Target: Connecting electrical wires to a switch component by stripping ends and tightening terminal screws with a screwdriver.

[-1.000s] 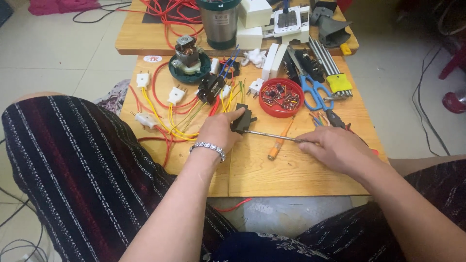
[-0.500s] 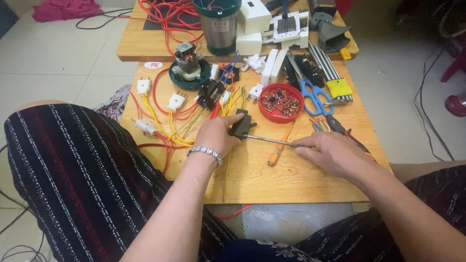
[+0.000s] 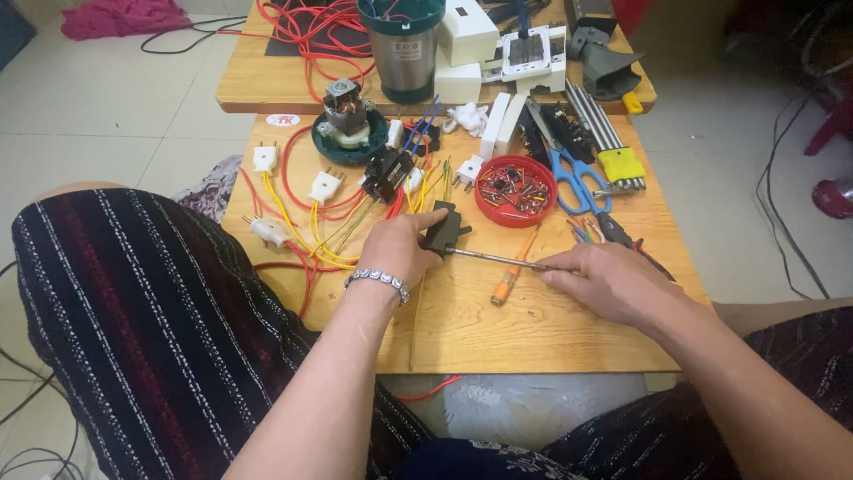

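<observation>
My left hand (image 3: 402, 249), with a beaded bracelet on its wrist, grips a small black plastic part (image 3: 443, 231) on the low wooden table (image 3: 533, 329). My right hand (image 3: 604, 280) holds a screwdriver whose thin metal shaft (image 3: 493, 259) runs left, its tip against the black part. The screwdriver's handle is hidden inside my fist. An orange-handled screwdriver (image 3: 513, 274) lies on the table just under the shaft.
A red dish of small parts (image 3: 515, 191), blue scissors (image 3: 573, 182), white plugs with yellow and red wires (image 3: 302, 209), a small motor on a green base (image 3: 348, 129) and a black component (image 3: 387, 171) crowd the far half. A second table holds a cylinder (image 3: 402, 44) and white boxes.
The view has drifted slightly. Both hands stay put, the left on the black part and the right on the screwdriver.
</observation>
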